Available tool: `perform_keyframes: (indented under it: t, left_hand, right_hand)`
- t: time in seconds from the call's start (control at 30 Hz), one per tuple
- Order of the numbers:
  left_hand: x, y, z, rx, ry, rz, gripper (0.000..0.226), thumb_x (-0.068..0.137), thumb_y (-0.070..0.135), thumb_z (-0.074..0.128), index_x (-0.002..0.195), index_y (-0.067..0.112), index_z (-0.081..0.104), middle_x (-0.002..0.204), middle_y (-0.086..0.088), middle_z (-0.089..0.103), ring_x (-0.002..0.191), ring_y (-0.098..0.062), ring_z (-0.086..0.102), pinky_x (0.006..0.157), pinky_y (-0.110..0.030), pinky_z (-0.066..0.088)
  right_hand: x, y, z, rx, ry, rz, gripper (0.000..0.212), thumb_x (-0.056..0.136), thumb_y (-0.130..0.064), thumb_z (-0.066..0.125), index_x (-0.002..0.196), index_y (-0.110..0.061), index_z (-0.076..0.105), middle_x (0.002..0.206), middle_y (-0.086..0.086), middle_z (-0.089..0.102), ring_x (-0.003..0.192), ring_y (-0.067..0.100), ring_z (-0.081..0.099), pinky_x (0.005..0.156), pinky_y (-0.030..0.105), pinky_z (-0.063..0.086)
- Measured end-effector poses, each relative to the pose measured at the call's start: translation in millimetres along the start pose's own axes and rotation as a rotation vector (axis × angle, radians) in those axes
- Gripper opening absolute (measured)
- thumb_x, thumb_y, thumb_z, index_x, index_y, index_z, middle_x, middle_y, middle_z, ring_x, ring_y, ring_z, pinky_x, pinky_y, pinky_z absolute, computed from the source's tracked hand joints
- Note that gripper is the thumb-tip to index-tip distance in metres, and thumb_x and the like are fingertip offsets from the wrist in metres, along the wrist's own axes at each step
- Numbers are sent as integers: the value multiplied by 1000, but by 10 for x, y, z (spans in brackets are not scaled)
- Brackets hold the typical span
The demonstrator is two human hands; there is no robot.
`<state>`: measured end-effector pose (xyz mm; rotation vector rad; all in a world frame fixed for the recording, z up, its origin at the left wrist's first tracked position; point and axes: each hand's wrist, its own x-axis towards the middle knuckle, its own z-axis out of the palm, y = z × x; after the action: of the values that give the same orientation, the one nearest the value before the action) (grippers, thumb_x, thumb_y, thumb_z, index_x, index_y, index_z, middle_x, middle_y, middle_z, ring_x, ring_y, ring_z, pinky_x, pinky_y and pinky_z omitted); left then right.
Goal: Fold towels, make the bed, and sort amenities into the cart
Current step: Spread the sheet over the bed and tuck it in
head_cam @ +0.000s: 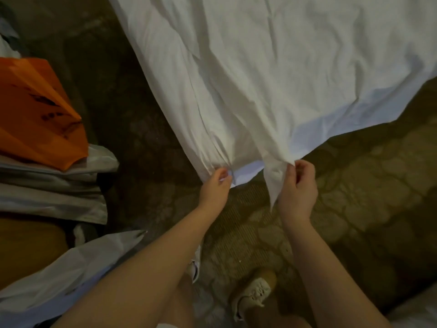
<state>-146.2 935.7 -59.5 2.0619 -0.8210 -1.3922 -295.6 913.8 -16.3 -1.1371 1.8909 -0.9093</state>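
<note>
I think I am on the bed part of the job. I hold a white sheet (272, 67) by its near edge. It spreads out away from both grips, up and off to the right. It is full of wrinkles, so it is not flat and not tucked in. I cannot see a bed under it. Right by my grips, below the sheet's edge, I see only the floor (354, 185). So I think making the bed has only just begun. I see no cart and nothing I can call a towel for sure. I guess those parts are left to do, but I cannot tell from here.

My left grip (216, 185) pinches a bunch of the sheet's edge, thumb pressed to fingers on the cloth. Folds fan out from that spot. My right grip (298, 188) is near it, not touching it. Its fingers are curled and pinch a corner of the sheet. A pointy flap of cloth hangs down between the two grips, close to the right one. Both my arms are bare and reach out in front of me, side by side.

Far to the left of my left grip, an orange bag (35, 110) sits on a pile (52, 185) of grey stuff. Below my right grip, my shoe (253, 294) stands on the floor.
</note>
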Motion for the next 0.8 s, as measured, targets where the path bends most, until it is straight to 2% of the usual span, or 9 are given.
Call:
perform_keyframes:
  t: [0.1,0.23,0.3,0.43,0.53,0.57,0.67,0.73,0.8]
  left_hand:
    - [132,15,149,-65,-93,-78,39,101,25,41,137,12,45,132,-11,50,121,-28,47,101,-35,39]
    - [289,-29,425,-122,-162,-202,50,99,27,45,145,10,33,148,-13,33,133,-32,34,111,-44,30]
    - [363,-76,533,-96,-168,-181,48,96,23,53,139,7,42,147,-15,36,134,-32,35,111,-46,29]
    - [348,24,557,-198,-196,-133,32,89,10,56,121,7,60,123,-12,59,116,-28,53,104,-41,40]
    - [159,184,472,-494,-220,-198,10,87,4,50,87,5,60,84,-13,59,87,-25,55,86,-38,44]
    - [75,227,458,-573,-232,-219,14,90,1,46,81,5,57,75,-10,55,79,-22,52,79,-37,43]
    - [-265,329,451,-666,-303,-194,20,93,-2,43,92,9,60,80,-6,66,78,-17,62,76,-34,50]
    - [-506,373,453,-765,-320,-214,23,93,-1,47,103,13,62,95,-5,70,89,-18,65,83,-38,52]
    - [-739,410,450,-866,-327,-289,25,93,0,49,111,11,62,102,-9,69,92,-22,65,81,-38,53]
  right_hand:
    - [-6,121,-12,-88,-40,-65,13,99,-23,46,102,-14,55,87,-7,56,76,5,52,65,20,40]
    - [-24,250,-14,-110,-130,9,9,101,-19,39,105,-15,47,82,-14,49,70,1,49,56,17,37]
    - [-37,293,-6,-87,-149,41,9,102,-19,38,107,-17,44,80,-13,49,67,1,48,53,17,36]
    - [-56,311,-71,-107,-197,-21,18,96,-30,51,109,-25,40,71,-10,50,59,2,49,51,22,39]
    - [-96,276,-192,-229,-287,-104,32,92,-24,58,120,-22,43,85,-9,55,72,8,57,61,27,49]
    - [-102,265,-229,-250,-282,-119,34,93,-21,56,125,-20,45,94,-6,58,79,13,59,66,30,52]
    - [-125,181,-364,-262,-227,-166,33,95,-19,54,127,-16,52,112,0,61,94,15,59,77,30,49]
    - [-179,77,-493,-280,-213,-195,31,95,-19,54,126,-15,54,108,-1,62,85,11,57,72,24,43]
    - [-260,-48,-648,-294,-226,-211,32,95,-19,54,127,-17,54,105,-1,64,81,11,57,70,26,46]
